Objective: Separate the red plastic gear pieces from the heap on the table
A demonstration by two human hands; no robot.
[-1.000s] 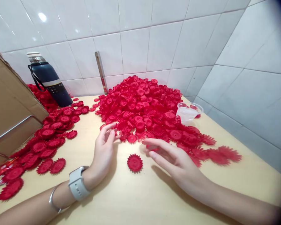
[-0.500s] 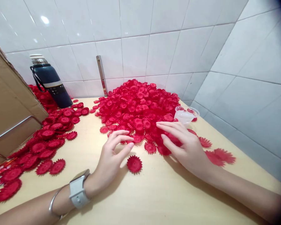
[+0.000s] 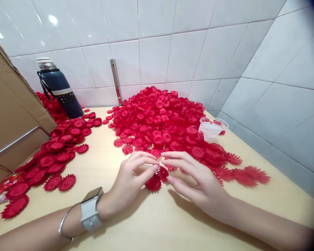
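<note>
My left hand [image 3: 131, 179], with a white watch and a bangle on the wrist, and my right hand [image 3: 196, 181] meet at the table's middle. Between their fingertips are two red plastic flower pieces. The flat one [image 3: 153, 183] lies under my left fingers. The smaller one [image 3: 162, 172] stands tilted against it, pinched by my right thumb and fingers. Just beyond the hands rises a large pile of red flower pieces [image 3: 159, 122].
A second spread of red flowers [image 3: 54, 160] covers the left of the wooden table [image 3: 151, 223]. A dark flask [image 3: 59, 89] and a metal bar [image 3: 116, 82] stand at the tiled wall. A cardboard box [image 3: 13, 115] is left; a clear plastic cup [image 3: 211, 128] lies right.
My right hand came back from the pile with a small flower and met my left hand at the single flower lying on the table. The left fingers closed onto that flower.
</note>
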